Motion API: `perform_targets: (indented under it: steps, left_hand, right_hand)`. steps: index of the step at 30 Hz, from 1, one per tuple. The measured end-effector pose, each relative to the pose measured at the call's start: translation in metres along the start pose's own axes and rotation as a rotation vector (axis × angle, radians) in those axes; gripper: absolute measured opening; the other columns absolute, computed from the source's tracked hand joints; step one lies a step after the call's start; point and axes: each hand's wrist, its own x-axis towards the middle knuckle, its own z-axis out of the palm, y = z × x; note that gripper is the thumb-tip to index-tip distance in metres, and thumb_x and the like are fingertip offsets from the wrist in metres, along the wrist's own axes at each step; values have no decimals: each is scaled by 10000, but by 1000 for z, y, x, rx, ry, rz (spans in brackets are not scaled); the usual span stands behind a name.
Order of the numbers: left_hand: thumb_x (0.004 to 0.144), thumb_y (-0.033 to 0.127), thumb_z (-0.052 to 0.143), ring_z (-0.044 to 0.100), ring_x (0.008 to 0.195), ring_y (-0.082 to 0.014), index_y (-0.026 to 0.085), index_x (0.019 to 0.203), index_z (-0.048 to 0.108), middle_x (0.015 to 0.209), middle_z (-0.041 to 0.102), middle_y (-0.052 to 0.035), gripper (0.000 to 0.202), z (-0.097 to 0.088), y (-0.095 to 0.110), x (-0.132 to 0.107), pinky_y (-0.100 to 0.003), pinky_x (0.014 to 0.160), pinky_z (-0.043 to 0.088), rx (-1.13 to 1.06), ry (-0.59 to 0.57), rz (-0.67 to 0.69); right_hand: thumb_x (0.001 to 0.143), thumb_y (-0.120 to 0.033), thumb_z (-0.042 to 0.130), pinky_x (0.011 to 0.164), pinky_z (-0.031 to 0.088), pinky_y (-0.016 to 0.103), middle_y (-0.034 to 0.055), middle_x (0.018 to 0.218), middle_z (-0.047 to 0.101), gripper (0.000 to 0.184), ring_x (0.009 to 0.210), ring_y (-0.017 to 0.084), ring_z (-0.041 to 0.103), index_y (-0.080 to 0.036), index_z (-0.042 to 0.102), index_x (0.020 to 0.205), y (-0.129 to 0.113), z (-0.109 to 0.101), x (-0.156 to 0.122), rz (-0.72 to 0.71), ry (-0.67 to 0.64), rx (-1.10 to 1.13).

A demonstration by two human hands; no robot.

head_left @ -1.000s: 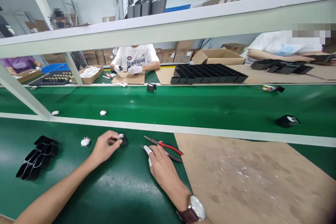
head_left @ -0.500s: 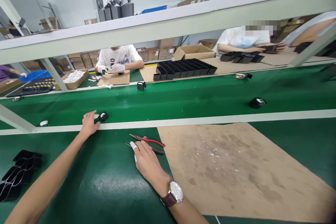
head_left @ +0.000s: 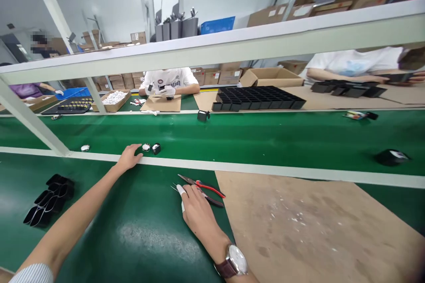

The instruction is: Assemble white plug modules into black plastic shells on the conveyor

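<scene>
My left hand [head_left: 130, 158] reaches over the near rail onto the green belt, thumb and fingers apart. Just beyond its fingertips lies a small white part [head_left: 146, 147], with a small black housing [head_left: 156, 148] beside it. On the green bench, my right hand [head_left: 198, 212] has white finger covers and is closed around thin metal tweezers [head_left: 174, 186], whose tips stick out past the fingers. Pliers with red and black handles [head_left: 210, 189] lie beside this hand, partly hidden by it.
A stained cardboard sheet [head_left: 282, 221] covers the bench at right; black cases [head_left: 51, 199] stand at left. Along the belt lie another white part [head_left: 85, 147] and black housings [head_left: 203, 116]. A shelf beam [head_left: 212, 48] crosses overhead. Across the belt, people work near a black grid tray [head_left: 259, 98].
The view has turned, so most things appear farther right. My left hand's fingers overlapped the white part before; now that part shows clear of them. My right hand keeps hold of the tweezers.
</scene>
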Motion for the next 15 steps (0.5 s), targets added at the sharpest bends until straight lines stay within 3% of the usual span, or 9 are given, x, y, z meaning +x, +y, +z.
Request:
perform_targets:
  steps: [3,6,10,12,15]
  left_hand:
    - [938,259,719,591,1379,-332,147,1384,646,1464,645,-166,466,17,15,4,-537,1194,444,-19,-27,46]
    - [995,337,707,618,1315,-315,165,1379,630,1433,637,-142,427,31,30,14,-574,1131,487,-23,-22,33]
    - [1011,329,684,638,1244,-297,170,1360,623,1362,648,-126,388,32,41,18,-546,1079,523,-27,3,-8]
    - [978,277,696,636,1231,-298,161,1383,606,1326,656,-139,431,24,43,5,-516,1087,516,-33,-6,2]
    - [872,219,735,641,1215,-305,173,1427,584,1235,691,-125,577,7,43,-34,-460,1101,507,-36,-80,67]
  right_hand:
    - [814,57,511,869,580,427,130,1103,676,454,976,290,619,-122,638,1211,-4,2,-1,-26,30,23]
    - [858,30,490,897,586,447,143,1151,666,398,1017,293,624,-136,635,1189,-2,5,-3,-62,91,84]
    - [920,-18,472,888,596,444,127,1160,668,359,1026,286,645,-183,634,1195,3,5,-5,-125,130,151]
    - [939,-34,458,889,597,437,126,1184,670,363,1040,284,655,-194,630,1216,4,2,-6,-147,124,170]
    - [944,-33,438,893,597,426,143,1215,667,402,1057,283,663,-175,614,1276,-1,-4,-5,-177,103,191]
